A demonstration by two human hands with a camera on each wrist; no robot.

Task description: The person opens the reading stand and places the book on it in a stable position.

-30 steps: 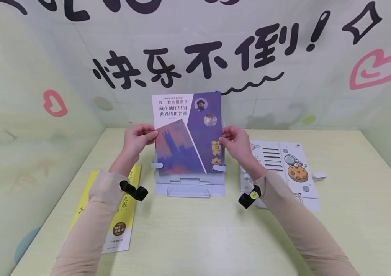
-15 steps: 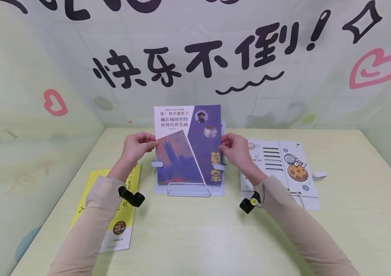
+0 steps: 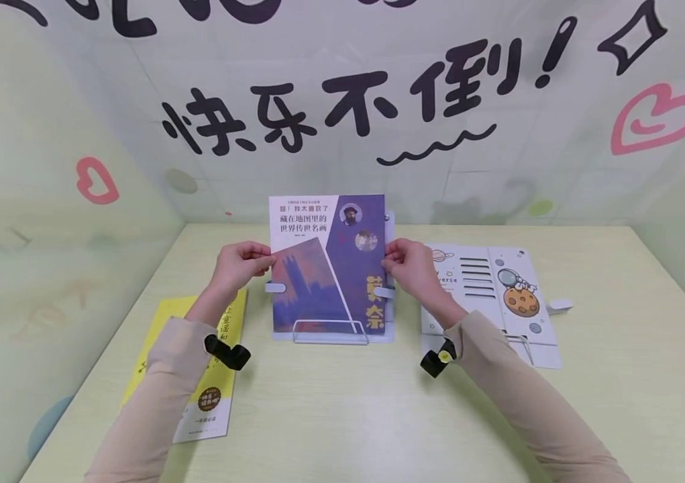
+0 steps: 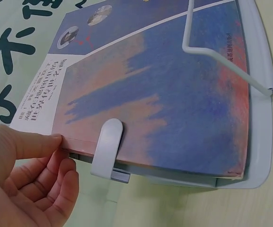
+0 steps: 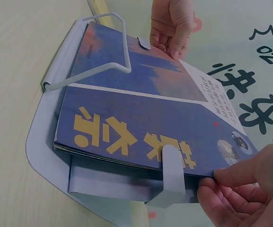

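A purple and white book (image 3: 354, 268) with a painting on its cover leans upright on a pale blue book stand (image 3: 389, 335). My left hand (image 3: 242, 265) pinches its left edge between thumb and fingers. At the opposite edge my right hand (image 3: 410, 266) pinches the book the same way. In the left wrist view a side clip (image 4: 109, 146) overlaps the cover just beside the thumb. Another clip (image 5: 172, 172) laps over the cover's other edge in the right wrist view. The stand's wire holder (image 5: 124, 47) crosses in front of the book's lower part.
A yellow book (image 3: 164, 335) lies on the table (image 3: 342, 416) at the left, partly under the left sleeve. To the right a white stand with an astronaut print (image 3: 520, 302) lies flat, partly behind the right forearm. A printed backdrop (image 3: 342, 60) rises behind the table.
Both hands have lowered the book down the stand. Its bottom edge has passed from above the wire holder to behind it, and the side clips now overlap the cover higher up.
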